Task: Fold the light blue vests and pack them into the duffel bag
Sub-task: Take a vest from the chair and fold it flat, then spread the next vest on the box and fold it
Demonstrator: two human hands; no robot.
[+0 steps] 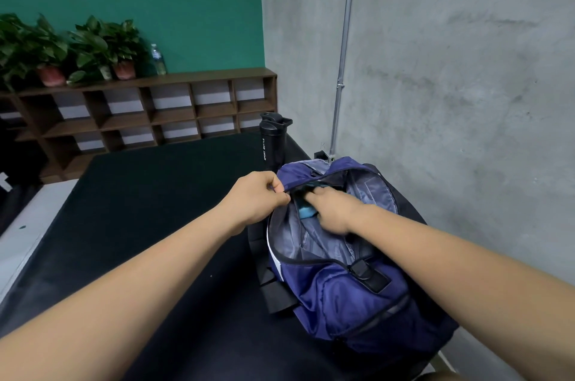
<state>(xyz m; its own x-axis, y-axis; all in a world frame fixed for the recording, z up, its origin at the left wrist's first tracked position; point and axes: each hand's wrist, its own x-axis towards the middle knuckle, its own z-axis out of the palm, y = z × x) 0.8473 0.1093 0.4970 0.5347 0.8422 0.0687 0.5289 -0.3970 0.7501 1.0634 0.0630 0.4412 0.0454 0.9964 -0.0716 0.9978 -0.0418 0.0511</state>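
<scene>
Two hands meet at the open mouth of the navy duffel bag (342,296), which lies on the dark worktop (140,209) with a black sport bottle (271,144) standing just beyond it at 11 o'clock. The left hand (258,198) has its grip pinched tight on the zipper edge at the bag's 10 o'clock end, holding the mouth apart. The right hand (329,209) reaches inside; it is blurred, so whether its grip closes on the light blue vest (306,212) or merely presses it cannot be told. Only a small patch of vest shows, beneath that hand. Soft, light and limp, it probably wants flat pressure on the folded stack rather than a corner pinch.
</scene>
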